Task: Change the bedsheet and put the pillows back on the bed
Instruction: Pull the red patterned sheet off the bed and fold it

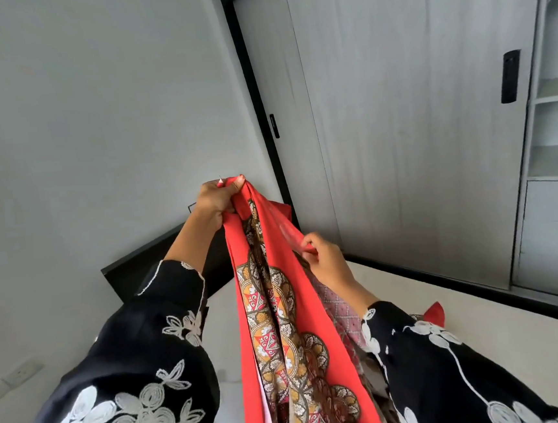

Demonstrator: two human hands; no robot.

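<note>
A red patterned bedsheet (279, 312) is held up in the middle of the view, above the bare mattress (448, 314). Its top edge is clamped by the left hand (217, 199); a fold lower to the right is pinched by the right hand (326, 261).

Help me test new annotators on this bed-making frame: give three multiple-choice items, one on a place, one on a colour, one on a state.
1. Which hand holds the bedsheet higher?
A. left hand
B. right hand
C. both level

2. The bedsheet's plain border is:
A. blue
B. red
C. green

3. The right hand is:
A. pinching a fold of the bedsheet
B. open, touching nothing
C. an empty fist

Answers:
1 A, the left hand grips the top edge, above the right hand.
2 B, red bands flank the patterned centre.
3 A, its fingers close on a red fold.
</note>
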